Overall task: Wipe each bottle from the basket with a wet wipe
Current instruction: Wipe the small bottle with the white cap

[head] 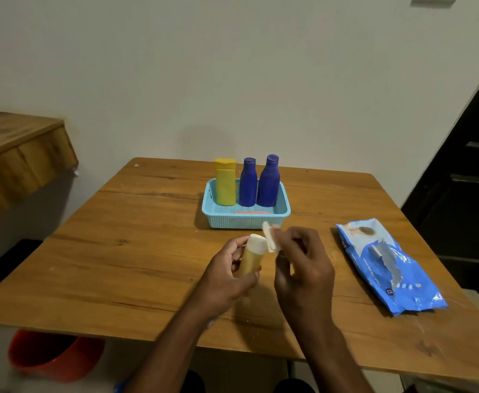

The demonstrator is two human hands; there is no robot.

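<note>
Three bottles are standing upright in the blue basket (246, 219): a yellow bottle (225, 182) and two blue bottles (248, 182). Our left hand (227, 275) is gripping an amber bottle (250, 258) above the desk (136, 251); our right hand's (303, 268) fingers are pinching a wet wipe (269, 236) against its white cap (256, 241).

From my remote seat I see two bare forearms rising from the bottom edge of the head view, with no sleeves, watch, bracelet or rings on either. My left hand (227, 275) and right hand (303, 268) are ungloved, the knuckles and finger joints plainly visible. Dark clothing shows at the very bottom of the picture, too dim to make out.
</note>
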